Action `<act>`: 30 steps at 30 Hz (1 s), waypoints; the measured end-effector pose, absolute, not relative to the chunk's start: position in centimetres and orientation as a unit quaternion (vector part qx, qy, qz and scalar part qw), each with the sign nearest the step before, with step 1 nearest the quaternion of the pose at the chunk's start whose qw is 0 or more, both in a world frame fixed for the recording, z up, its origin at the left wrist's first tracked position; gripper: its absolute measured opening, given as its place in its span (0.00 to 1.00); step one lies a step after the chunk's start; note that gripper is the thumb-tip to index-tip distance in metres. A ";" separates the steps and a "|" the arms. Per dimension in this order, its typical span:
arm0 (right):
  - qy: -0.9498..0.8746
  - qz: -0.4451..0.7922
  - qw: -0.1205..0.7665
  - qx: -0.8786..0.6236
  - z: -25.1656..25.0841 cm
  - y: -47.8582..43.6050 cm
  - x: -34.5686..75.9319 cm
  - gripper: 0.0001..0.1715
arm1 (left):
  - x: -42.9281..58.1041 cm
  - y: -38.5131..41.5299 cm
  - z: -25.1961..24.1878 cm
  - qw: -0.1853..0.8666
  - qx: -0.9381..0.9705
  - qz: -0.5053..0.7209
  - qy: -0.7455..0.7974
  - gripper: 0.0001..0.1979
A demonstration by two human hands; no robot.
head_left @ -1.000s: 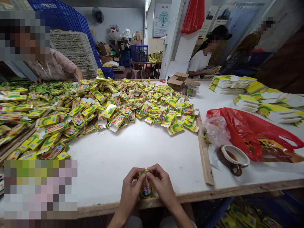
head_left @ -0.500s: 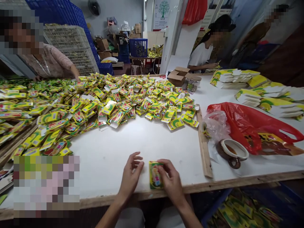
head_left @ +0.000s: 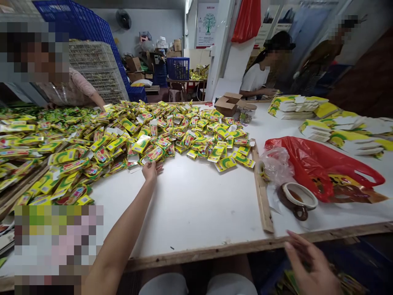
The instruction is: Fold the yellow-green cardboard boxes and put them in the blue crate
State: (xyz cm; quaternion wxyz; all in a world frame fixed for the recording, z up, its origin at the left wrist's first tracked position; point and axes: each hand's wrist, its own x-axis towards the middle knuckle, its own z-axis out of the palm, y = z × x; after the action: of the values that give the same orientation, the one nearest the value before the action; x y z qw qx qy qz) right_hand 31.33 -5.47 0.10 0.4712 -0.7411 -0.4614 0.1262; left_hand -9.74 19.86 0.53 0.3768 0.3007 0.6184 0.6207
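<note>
My left hand [head_left: 150, 171] reaches forward to the near edge of a heap of small yellow-green cartons [head_left: 123, 125]. Its fingertips meet the near end of one carton [head_left: 155, 154], with the thumb apart to the right and no closed grip visible. Over the table's front edge at the lower right, my right hand [head_left: 311, 264] is open with nothing in it. Below that hand, more such cartons [head_left: 291, 282] lie in a dark blue crate, partly hidden by the hand.
A wooden strip [head_left: 262, 196] divides the white tabletop [head_left: 196, 205]. Right of it are a brown cup [head_left: 299, 196], a red plastic bag [head_left: 307, 164] and stacks of flat cartons [head_left: 297, 107]. A co-worker [head_left: 69, 88] reaches into the heap at left; others work behind.
My left hand has moved forward and left to the heap. My right hand has moved right, past the table edge, and the carton it held has left it. The view has shifted slightly.
</note>
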 end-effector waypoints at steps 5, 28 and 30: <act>-0.569 0.214 0.480 -0.633 0.9 -2.0 22.3 0.16 | -9.4 13.5 1.8 0.369 0.395 0.592 0.598 0.10; -0.596 0.464 0.450 -0.477 0.7 1.7 13.2 0.10 | -2.4 -0.4 1.8 0.470 0.551 0.462 0.512 0.07; -0.580 0.464 0.476 -0.471 0.6 1.7 13.0 0.11 | -2.0 -0.5 1.7 0.454 0.541 0.487 0.514 0.09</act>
State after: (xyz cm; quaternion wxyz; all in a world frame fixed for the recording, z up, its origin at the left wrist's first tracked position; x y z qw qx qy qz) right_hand 12.98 1.72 0.59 0.4764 -0.4705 -0.5803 0.4635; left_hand -1.96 -0.50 1.73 0.4539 0.5411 0.5135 0.4873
